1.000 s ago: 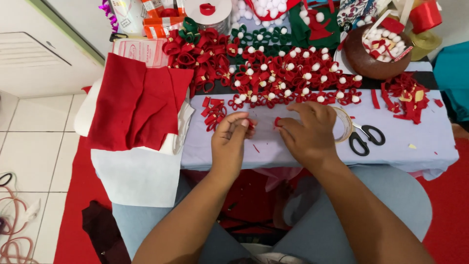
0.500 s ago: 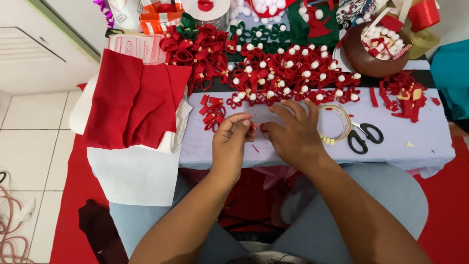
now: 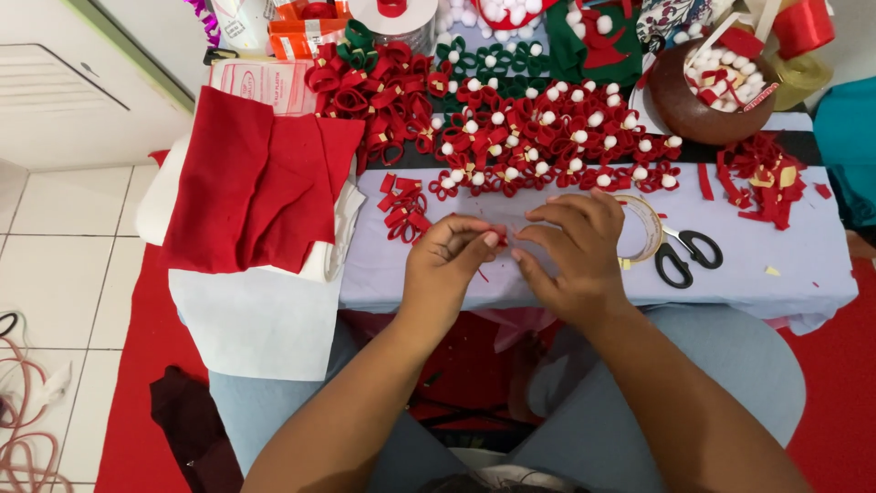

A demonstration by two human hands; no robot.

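My left hand [image 3: 444, 269] pinches a small red felt piece [image 3: 497, 239] between thumb and fingertips over the pale lilac cloth [image 3: 566, 283] on the low table. My right hand [image 3: 573, 253] is just to its right, fingers curled close to the same red piece; whether it grips it I cannot tell. A small heap of red felt loops [image 3: 403, 205] lies just left of my left hand. Behind both hands spreads a mass of red felt flowers with white pompoms [image 3: 547, 137].
Black scissors [image 3: 684, 253] and a roll of tape [image 3: 643, 226] lie right of my right hand. Folded red felt [image 3: 255, 178] on white sheets [image 3: 260, 319] sits at the left. A brown bowl [image 3: 707, 114] and red scraps [image 3: 762, 173] are at the back right; green flowers [image 3: 497, 59] behind.
Both hands have shifted slightly nearer the table's front edge, still close together over the small red piece. The view has tilted a little; the objects on the table stay put.
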